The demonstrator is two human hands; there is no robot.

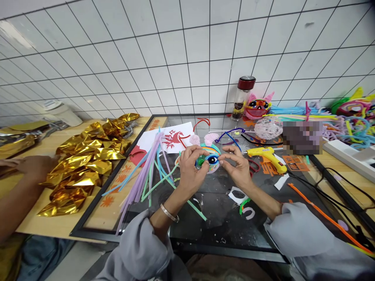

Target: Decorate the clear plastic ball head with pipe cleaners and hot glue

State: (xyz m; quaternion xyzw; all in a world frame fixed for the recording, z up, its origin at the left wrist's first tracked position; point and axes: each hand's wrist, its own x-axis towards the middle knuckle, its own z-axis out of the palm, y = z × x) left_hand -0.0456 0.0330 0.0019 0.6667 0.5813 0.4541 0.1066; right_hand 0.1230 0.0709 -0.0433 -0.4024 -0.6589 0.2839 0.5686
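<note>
A craft animal head (215, 168) with pink ears (211, 138) and coloured pipe-cleaner lines sits over the dark glass tabletop. My left hand (191, 168) curls around its left side, thumb by a blue-rimmed eye (213, 159) with a black pupil. Thumb and forefinger of my right hand (236, 167) pinch at the right edge of that eye. Just left of it, a green sparkly patch (200, 160) shows between my left fingers. Whether the eye touches the head cannot be made out.
Purple, blue and green pipe cleaners (140, 175) lie left, near crumpled gold foil (84, 152) and another person's arm (26, 179). A yellow glue gun (271, 157) with its black cord rests right. Behind stand a lidded bottle (243, 99) and a pink animal head (258, 107).
</note>
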